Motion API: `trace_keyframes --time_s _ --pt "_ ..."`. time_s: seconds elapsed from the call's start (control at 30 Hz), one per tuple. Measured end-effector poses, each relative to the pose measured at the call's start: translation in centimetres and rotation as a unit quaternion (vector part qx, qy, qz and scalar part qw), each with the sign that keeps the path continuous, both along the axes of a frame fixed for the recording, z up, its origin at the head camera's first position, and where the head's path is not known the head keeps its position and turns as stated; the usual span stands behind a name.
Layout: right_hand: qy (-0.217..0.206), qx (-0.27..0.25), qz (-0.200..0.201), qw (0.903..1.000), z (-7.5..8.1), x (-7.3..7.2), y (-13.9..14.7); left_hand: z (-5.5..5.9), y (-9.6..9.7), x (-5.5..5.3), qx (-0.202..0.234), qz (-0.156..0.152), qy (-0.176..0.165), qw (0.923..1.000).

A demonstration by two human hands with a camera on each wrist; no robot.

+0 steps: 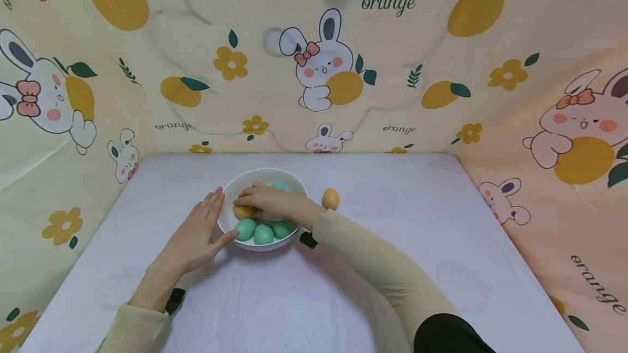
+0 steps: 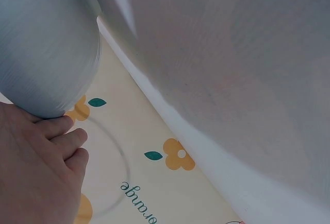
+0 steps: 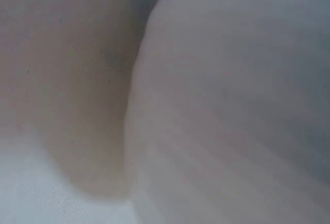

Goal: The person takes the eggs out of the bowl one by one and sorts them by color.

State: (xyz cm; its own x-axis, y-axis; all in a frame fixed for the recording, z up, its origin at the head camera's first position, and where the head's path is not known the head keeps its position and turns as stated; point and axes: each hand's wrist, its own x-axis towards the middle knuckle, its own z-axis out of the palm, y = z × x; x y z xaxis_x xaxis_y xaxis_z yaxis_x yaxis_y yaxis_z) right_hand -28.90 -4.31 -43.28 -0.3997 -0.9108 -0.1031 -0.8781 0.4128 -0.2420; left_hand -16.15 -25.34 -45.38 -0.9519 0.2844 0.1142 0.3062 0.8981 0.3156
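The white bowl (image 1: 262, 247) is set on the counter (image 1: 441, 260), left of the middle and towards the far edge; the yellow egg (image 1: 244, 211) lies inside it, at the left; three green eggs (image 1: 264, 234) lie along the near side of the bowl, and another green egg (image 1: 278, 186) is partly seen at the far side; a second yellow egg (image 1: 331, 199) rests on the counter, just right of the bowl and apart from it.

The left hand (image 1: 193, 233) is spread against the left of the bowl, fingers nearly straight, thumb at the near left rim; this contact is also shown in the left wrist view; the right hand (image 1: 270, 202) is reached in over the right rim, with the yellow egg held under its curled fingers; how firmly it is gripped cannot be told, since the fingertips are partly hidden and the right wrist view is blurred.

The step in hand is judged to be the handling of the yellow egg with the bowl braced; light, even pressure should be applied by the left hand, so that the bowl is neither slid nor tipped; the egg should be pinched across its widest part, as a smooth shell may slip; the right forearm should be held clear of the rim, and the green eggs should not be knocked.
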Motion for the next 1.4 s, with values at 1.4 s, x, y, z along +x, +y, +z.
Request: trace_keyframes --time_s 1.4 --pt "-0.053 -0.186 -0.1 0.976 2.8 1.0 7.5 -0.1 0.2 -0.2 -0.002 0.002 0.009 1.0"
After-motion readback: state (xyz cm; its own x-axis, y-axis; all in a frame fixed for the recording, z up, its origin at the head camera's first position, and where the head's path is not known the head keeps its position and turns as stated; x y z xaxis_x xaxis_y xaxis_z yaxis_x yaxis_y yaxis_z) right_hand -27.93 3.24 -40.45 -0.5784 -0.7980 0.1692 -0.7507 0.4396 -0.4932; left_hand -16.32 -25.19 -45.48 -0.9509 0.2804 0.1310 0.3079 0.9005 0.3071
